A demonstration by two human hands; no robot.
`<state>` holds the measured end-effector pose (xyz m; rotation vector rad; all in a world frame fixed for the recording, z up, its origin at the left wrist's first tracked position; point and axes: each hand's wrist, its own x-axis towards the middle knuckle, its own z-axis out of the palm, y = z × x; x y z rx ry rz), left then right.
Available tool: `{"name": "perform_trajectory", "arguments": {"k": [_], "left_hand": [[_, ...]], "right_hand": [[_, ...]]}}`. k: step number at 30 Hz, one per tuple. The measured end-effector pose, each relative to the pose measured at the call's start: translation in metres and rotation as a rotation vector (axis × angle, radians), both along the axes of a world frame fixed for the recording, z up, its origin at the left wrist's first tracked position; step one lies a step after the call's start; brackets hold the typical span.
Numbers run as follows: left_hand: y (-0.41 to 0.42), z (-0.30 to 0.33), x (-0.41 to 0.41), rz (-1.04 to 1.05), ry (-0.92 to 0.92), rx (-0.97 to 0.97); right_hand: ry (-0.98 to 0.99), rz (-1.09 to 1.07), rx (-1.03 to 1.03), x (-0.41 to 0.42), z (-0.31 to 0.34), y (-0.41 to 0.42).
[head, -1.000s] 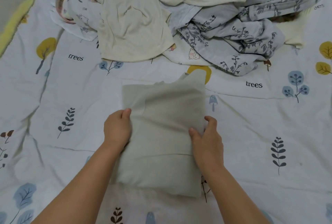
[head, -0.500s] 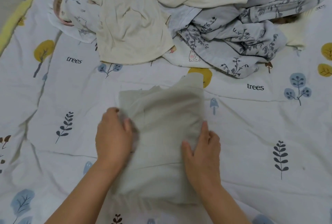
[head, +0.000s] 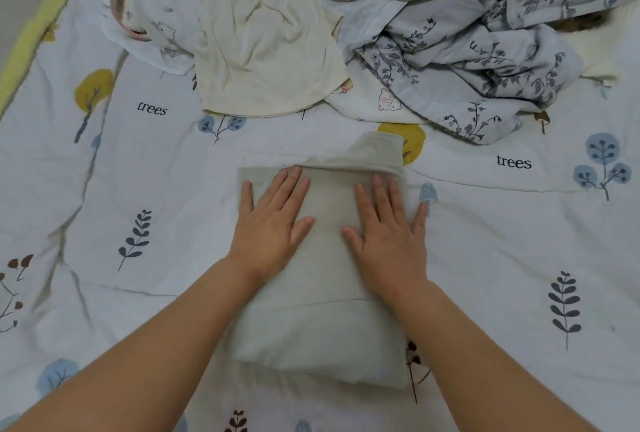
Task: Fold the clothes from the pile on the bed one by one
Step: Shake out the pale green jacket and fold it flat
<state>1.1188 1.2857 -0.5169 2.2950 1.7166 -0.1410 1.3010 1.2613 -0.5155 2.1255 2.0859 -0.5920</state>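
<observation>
A pale grey-green garment (head: 322, 334) lies folded into a rectangle on the bed in front of me. My left hand (head: 273, 220) lies flat on its upper left part, fingers straight and spread. On its upper right part my right hand (head: 388, 227) presses flat the same way, the little finger reaching past the cloth's edge. The garment's far edge (head: 374, 154) bulges up a little beyond my fingertips. The pile of unfolded clothes (head: 346, 33) sits across the far side of the bed.
In the pile, a cream top (head: 266, 51) lies at the left, a grey floral garment (head: 485, 64) at the right, and a white printed piece with pink trim (head: 142, 6) at the far left. The tree-print bedsheet (head: 138, 172) spreads all around; its yellow edge (head: 31, 37) runs at the left.
Both hands let go of the garment's sides, where they had gripped it, and now lie flat on top of it. The raised far flap has come down.
</observation>
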Motion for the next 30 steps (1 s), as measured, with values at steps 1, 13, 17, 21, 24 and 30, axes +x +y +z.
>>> {"name": "perform_trajectory", "arguments": {"k": [1,13,17,21,24,30], "left_hand": [[-0.009,0.008,0.004,0.044,-0.065,0.056],[-0.087,0.009,0.003,0.174,-0.187,0.039],[-0.060,0.029,0.001,0.866,-0.497,-0.092],[-0.034,0.032,-0.006,1.061,-0.653,-0.432],[-0.026,0.034,-0.013,1.062,-0.890,-0.686],[-0.037,0.039,-0.009,0.892,-1.007,-0.709]], "right_hand": [[0.011,-0.052,0.064,-0.005,0.006,-0.009],[0.174,-0.060,0.210,-0.017,0.017,-0.083],[0.669,-0.631,0.062,0.008,0.033,-0.057],[0.844,-0.827,-0.212,0.022,0.033,-0.031],[0.987,-0.794,-0.354,0.024,0.033,-0.026],[1.122,-0.712,-0.289,0.020,0.037,-0.039]]}}
